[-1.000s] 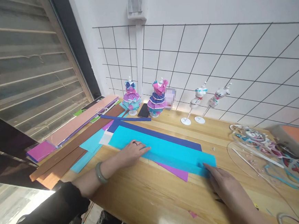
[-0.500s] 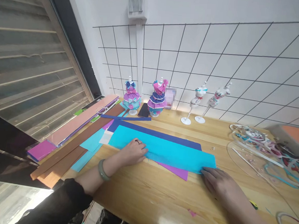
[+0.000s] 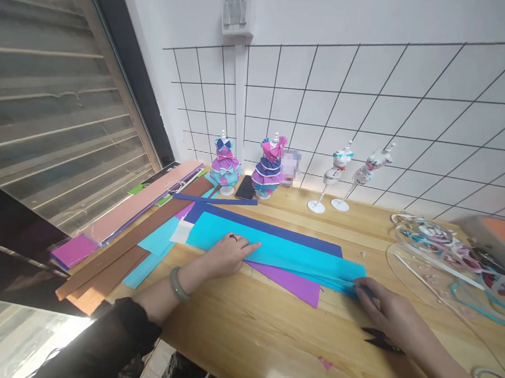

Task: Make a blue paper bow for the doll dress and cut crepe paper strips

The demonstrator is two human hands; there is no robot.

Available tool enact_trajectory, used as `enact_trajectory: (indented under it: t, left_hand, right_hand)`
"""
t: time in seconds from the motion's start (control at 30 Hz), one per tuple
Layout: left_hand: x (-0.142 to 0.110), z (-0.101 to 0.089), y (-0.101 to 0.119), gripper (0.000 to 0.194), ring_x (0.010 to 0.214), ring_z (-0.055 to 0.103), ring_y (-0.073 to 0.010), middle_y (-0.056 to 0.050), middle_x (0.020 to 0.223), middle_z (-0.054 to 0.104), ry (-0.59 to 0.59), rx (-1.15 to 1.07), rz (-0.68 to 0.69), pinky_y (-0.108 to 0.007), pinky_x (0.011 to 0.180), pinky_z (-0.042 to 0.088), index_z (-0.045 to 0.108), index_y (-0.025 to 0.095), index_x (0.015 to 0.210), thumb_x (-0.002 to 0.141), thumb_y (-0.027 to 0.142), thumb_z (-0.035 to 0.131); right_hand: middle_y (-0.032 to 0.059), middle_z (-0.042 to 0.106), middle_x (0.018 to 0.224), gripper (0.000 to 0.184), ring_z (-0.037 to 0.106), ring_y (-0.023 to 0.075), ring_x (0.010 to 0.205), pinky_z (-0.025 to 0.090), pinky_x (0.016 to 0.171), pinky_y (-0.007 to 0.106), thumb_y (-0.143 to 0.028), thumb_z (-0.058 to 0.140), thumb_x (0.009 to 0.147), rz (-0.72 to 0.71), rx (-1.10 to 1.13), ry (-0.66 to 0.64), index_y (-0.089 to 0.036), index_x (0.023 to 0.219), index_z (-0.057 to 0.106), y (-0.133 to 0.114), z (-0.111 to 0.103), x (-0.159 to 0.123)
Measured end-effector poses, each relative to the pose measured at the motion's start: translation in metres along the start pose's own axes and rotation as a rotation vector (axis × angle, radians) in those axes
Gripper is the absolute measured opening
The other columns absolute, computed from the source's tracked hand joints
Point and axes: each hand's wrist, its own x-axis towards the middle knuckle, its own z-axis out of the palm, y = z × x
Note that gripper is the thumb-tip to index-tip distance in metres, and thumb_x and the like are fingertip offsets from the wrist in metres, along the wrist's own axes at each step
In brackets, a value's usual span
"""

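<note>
A long turquoise sheet of crepe paper [image 3: 282, 251] lies across the middle of the table, with folded layers showing along its near edge. My left hand [image 3: 228, 255] rests on its near edge left of centre, index finger stretched out and the other fingers bent. At the right end, my right hand [image 3: 383, 307] pinches the near corner between thumb and fingers, lifting it slightly. Behind and partly under the turquoise paper is a dark blue sheet [image 3: 326, 246]. A purple piece [image 3: 299, 287] sticks out in front. Dark pointed scissors [image 3: 378, 339] lie partly hidden beneath my right hand.
Several brown strips [image 3: 143, 244] and light blue pieces lie left. Two dressed mini mannequins [image 3: 225, 169] and two barer ones [image 3: 339, 167] stand at the back, beside a phone [image 3: 246, 187]. Tangled ribbons [image 3: 444, 245] lie right. A wire grid [image 3: 315, 91] lines the wall.
My right hand has moved slightly right and raised the paper's near corner, so its layers now show apart. The scissors beneath that hand have come into view. My left index finger has stretched out.
</note>
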Motion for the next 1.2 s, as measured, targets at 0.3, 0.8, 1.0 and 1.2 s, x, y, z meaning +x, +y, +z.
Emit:
enact_trajectory:
  t: [0.3,0.8,1.0,1.2]
  left_hand:
    - [-0.001,-0.001,-0.031,0.031,0.086,0.058,-0.0181,-0.006,0.088,0.065,-0.003,-0.206,-0.103,-0.030,0.080,0.041,0.062,0.020,0.099,0.081,0.013,0.038]
    - [-0.039,-0.003,-0.132,0.028,0.061,0.051,-0.0129,0.001,0.066,0.060,-0.021,-0.741,-0.497,-0.022,0.058,0.038,0.064,0.016,0.072,0.069,0.043,0.057]
    - [-0.041,0.008,-0.141,0.037,0.054,0.042,-0.0098,0.002,0.059,0.052,0.067,-0.799,-0.571,-0.021,0.052,0.034,0.060,0.014,0.072,0.071,0.050,0.054]
    - [-0.037,0.026,-0.144,0.040,0.054,0.040,-0.0096,0.003,0.059,0.048,0.144,-0.766,-0.595,-0.021,0.051,0.033,0.059,0.014,0.071,0.074,0.053,0.049]
  right_hand:
    - [0.0053,0.068,0.104,0.029,0.064,0.0211,0.090,0.051,0.077,0.032,-0.038,0.043,0.083,0.032,0.196,-0.001,-0.022,0.103,0.057,0.023,0.008,0.000]
    - [0.0029,0.071,0.085,0.035,0.065,0.0226,0.078,0.050,0.068,0.029,-0.048,0.044,0.079,0.250,0.355,0.064,-0.021,0.085,0.064,0.029,0.002,0.009]
    - [0.0043,0.069,0.076,0.039,0.063,0.0228,0.073,0.047,0.064,0.027,-0.051,0.039,0.080,0.298,0.265,0.061,-0.019,0.074,0.061,0.017,-0.004,0.014]
    - [0.0093,0.071,0.087,0.038,0.065,0.0284,0.081,0.047,0.069,0.033,-0.049,0.034,0.082,0.314,0.133,0.094,-0.021,0.084,0.060,0.022,0.008,0.020]
